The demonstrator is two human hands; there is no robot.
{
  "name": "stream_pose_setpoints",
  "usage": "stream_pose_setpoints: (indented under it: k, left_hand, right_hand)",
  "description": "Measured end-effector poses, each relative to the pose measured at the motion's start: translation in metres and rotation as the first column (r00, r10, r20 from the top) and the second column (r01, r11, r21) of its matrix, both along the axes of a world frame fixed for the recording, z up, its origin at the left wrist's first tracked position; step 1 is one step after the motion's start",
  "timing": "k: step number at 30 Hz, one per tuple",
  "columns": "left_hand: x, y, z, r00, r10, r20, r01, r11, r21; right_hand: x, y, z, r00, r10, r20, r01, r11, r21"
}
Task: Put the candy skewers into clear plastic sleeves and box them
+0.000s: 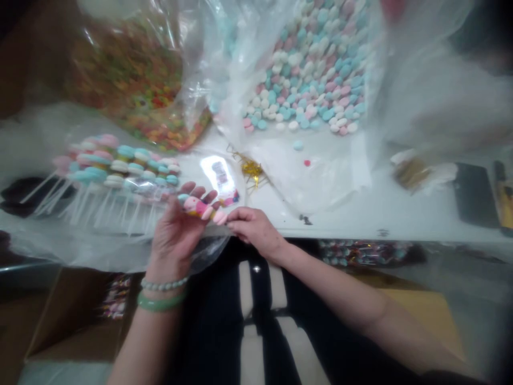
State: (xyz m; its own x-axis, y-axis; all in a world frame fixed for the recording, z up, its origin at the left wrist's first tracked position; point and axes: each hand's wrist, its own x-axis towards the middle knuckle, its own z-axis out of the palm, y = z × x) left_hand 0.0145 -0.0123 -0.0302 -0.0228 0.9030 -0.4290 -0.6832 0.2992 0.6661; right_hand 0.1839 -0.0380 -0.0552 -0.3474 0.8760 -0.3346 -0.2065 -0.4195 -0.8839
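My left hand (pixel 176 230) is turned palm up with a candy skewer (pixel 199 207) lying across its fingers. Pink, white and blue pieces are threaded along the skewer, with a bright pink figure among them. At the skewer's right end my right hand (pixel 256 230) pinches with thumb and forefinger beside the last pale pink piece; exactly what sits between these fingertips is too blurred to make out. Left of my hands lies a pile of finished candy skewers (pixel 128 166) with white sticks. Gold twist ties (pixel 252 170) are heaped just beyond my right hand.
A clear bag of orange and green gummies (pixel 160 117) lies at the back left. Pastel candies (pixel 312 101) spread over plastic at the back. A dark flat object (pixel 476 195) lies at the right. Below the table's edge are an open carton (pixel 76 315) and wrapped sweets (pixel 360 252).
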Motion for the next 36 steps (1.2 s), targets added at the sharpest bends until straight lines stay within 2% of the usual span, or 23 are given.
stream_pose_setpoints:
  k: [2, 5, 8, 10, 13, 16, 19, 21, 23, 26, 28, 31, 33, 36]
  left_hand:
    - [0.001, 0.002, -0.002, 1.000, 0.030, -0.005, -0.030, 0.999, -0.038]
    - [0.002, 0.004, -0.005, 0.999, 0.044, -0.029, -0.048, 0.988, -0.145]
    - [0.003, 0.004, -0.007, 0.997, 0.035, -0.074, -0.050, 0.977, -0.209]
    - [0.006, 0.002, -0.007, 0.995, 0.025, -0.097, -0.042, 0.982, -0.182]
    - [0.014, -0.001, -0.009, 0.993, 0.009, -0.115, -0.020, 0.995, -0.093]
    - [0.021, -0.003, -0.011, 0.993, -0.004, -0.114, -0.002, 0.999, -0.051]
    - [0.023, -0.002, -0.011, 0.995, -0.043, -0.087, 0.038, 0.997, -0.064]
    - [0.021, -0.001, -0.011, 0.995, -0.067, -0.079, 0.060, 0.995, -0.084]
    - [0.017, 0.001, -0.012, 0.993, -0.071, -0.090, 0.061, 0.992, -0.110]
    - [0.013, 0.002, -0.014, 0.990, -0.033, -0.139, 0.013, 0.990, -0.142]
    - [0.011, 0.002, -0.015, 0.982, 0.043, -0.186, -0.065, 0.991, -0.114]
    - [0.010, 0.001, -0.015, 0.965, 0.157, -0.211, -0.166, 0.986, -0.025]
    - [0.011, 0.000, -0.013, 0.971, 0.154, -0.184, -0.158, 0.987, -0.009]
    - [0.015, -0.001, -0.011, 0.989, 0.082, -0.122, -0.085, 0.996, -0.018]
  right_hand:
    - [-0.001, -0.001, 0.001, 1.000, 0.000, -0.015, 0.000, 1.000, -0.004]
    - [-0.001, -0.001, 0.002, 0.995, -0.063, 0.079, 0.056, 0.995, 0.081]
    - [0.000, 0.001, 0.000, 0.989, -0.079, 0.122, 0.069, 0.994, 0.086]
    - [-0.001, 0.002, -0.003, 0.986, -0.083, 0.147, 0.067, 0.992, 0.109]
    - [-0.004, 0.001, -0.007, 0.964, -0.121, 0.237, 0.067, 0.973, 0.222]
    - [-0.007, -0.004, -0.009, 0.917, -0.183, 0.355, 0.034, 0.922, 0.386]
    - [-0.007, -0.010, -0.010, 0.849, -0.248, 0.467, -0.069, 0.825, 0.562]
    - [-0.005, -0.012, -0.012, 0.813, -0.275, 0.514, -0.131, 0.772, 0.621]
    - [-0.003, -0.012, -0.013, 0.787, -0.285, 0.546, -0.161, 0.760, 0.629]
    - [-0.003, -0.011, -0.014, 0.782, -0.267, 0.563, -0.159, 0.788, 0.595]
    - [-0.003, -0.008, -0.013, 0.821, -0.224, 0.526, -0.119, 0.833, 0.540]
    - [-0.003, -0.004, -0.010, 0.899, -0.128, 0.420, -0.051, 0.919, 0.390]
    - [-0.003, -0.002, -0.008, 0.924, -0.103, 0.367, -0.020, 0.949, 0.315]
    - [-0.002, 0.000, -0.006, 0.944, -0.102, 0.313, 0.018, 0.965, 0.260]
